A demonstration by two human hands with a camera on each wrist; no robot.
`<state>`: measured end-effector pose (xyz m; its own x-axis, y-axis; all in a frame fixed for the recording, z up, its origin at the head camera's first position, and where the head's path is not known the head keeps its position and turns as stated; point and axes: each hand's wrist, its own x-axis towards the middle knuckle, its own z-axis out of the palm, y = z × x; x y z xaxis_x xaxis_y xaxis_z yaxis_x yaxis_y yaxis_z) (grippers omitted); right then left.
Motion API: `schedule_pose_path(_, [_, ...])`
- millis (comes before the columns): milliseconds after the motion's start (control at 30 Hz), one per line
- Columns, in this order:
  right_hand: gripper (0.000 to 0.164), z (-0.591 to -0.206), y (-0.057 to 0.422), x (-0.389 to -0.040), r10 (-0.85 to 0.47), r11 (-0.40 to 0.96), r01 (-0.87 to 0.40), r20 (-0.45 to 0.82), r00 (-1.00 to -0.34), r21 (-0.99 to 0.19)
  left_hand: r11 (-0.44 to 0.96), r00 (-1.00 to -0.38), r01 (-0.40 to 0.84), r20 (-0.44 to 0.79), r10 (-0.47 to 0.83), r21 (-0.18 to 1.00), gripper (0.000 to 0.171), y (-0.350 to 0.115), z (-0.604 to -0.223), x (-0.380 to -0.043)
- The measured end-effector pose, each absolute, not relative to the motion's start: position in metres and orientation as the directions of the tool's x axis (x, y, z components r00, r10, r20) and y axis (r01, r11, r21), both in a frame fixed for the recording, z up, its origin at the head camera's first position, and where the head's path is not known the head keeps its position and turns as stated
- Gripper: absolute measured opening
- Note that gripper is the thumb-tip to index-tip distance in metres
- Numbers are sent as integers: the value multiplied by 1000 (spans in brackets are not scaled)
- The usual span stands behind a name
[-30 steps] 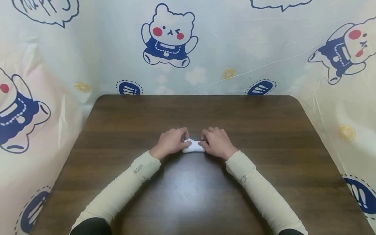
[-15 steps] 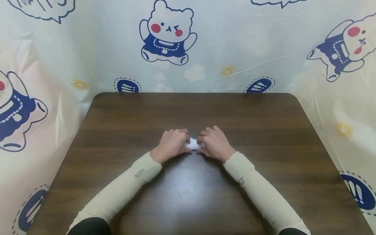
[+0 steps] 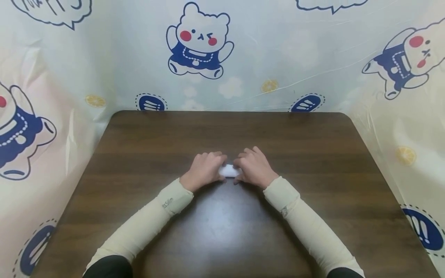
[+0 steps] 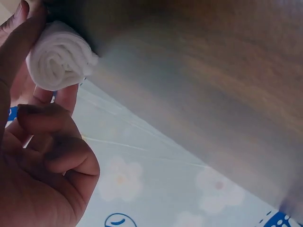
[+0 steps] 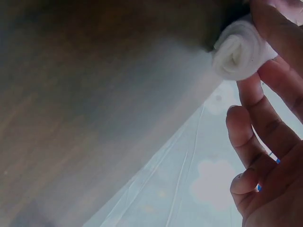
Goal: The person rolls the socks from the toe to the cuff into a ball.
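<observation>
One roll of white cloth (image 3: 228,171) is held near the middle of the surface (image 3: 229,135), on it or just above; I can't tell which. At its left end, the coil looks loosely wound to me — if the pinch there slackened, I judge the layers could spring open. At its right end, an uneven pull could slide the core out sideways and leave the roll lopsided. As for pose, the left hand (image 3: 205,170) slants inward, thumb and nearest fingers closed round its end, the others curled clear of the cloth. The right hand (image 3: 258,168) nearly mirrors it from my seat — thumb on the near side, fingers on the far side, its last two bent off the roll.
</observation>
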<state>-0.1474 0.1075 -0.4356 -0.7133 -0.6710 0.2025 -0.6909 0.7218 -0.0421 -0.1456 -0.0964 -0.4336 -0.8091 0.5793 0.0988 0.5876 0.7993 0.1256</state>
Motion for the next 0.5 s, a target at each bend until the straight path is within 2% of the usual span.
schedule_pose_path(167, [50, -435, 106, -149, -645, 747, -662, 179, -743, -56, 792, -789, 610, 123, 602, 29, 30, -96, -436, -143])
schedule_pose_path(267, [43, -434, 108, -150, -635, 758, -651, 184, -750, -36, 774, -757, 633, 194, 624, -15, 27, -95, -436, -145])
schedule_pose_path(367, [32, -422, 113, -153, -624, 762, -647, 237, -745, -30, 736, -689, 675, 314, 653, -52, 25, -95, -423, -150])
schedule_pose_path(500, [28, -385, 122, -160, -554, 769, -636, 438, -708, -56, 705, -562, 705, 540, 626, -83, 23, -92, -384, -160])
